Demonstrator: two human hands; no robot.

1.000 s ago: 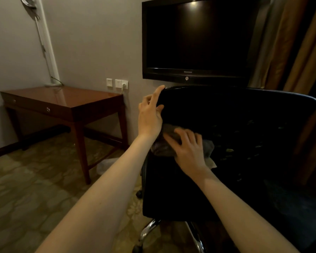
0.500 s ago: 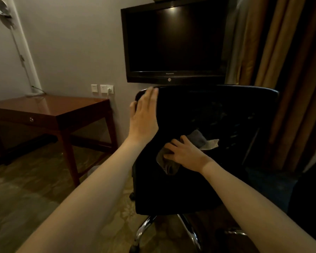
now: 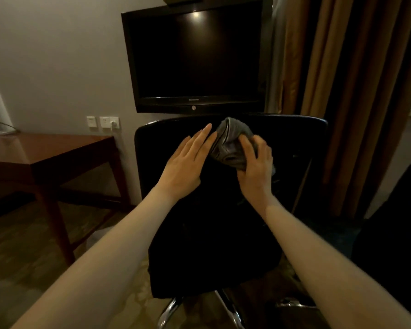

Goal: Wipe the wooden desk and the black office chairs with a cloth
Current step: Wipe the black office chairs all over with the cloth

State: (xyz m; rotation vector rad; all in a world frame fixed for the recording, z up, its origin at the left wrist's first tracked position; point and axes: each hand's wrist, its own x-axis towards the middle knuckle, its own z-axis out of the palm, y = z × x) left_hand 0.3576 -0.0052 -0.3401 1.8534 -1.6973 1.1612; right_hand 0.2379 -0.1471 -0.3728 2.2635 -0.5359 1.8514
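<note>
A black office chair (image 3: 294, 143) stands in front of me with its backrest turned my way. My right hand (image 3: 255, 167) grips a bunched grey cloth (image 3: 230, 143) against the upper part of the backrest, just under the top edge. To the left of the cloth, my left hand (image 3: 185, 167) lies flat on the backrest with straight fingers, its fingertips touching the cloth's edge. The wooden desk (image 3: 48, 150) stands at the left against the wall.
A black television (image 3: 195, 58) hangs on the wall behind the chair. Brown curtains (image 3: 354, 79) fall at the right. Wall sockets (image 3: 102, 122) sit left of the chair. The chair's chrome base (image 3: 171, 309) spreads over patterned carpet. Another dark chair shape fills the right edge.
My right hand has carried the cloth up from the middle of the backrest to near its top edge. My left hand has left the top left corner and now lies flat beside the cloth.
</note>
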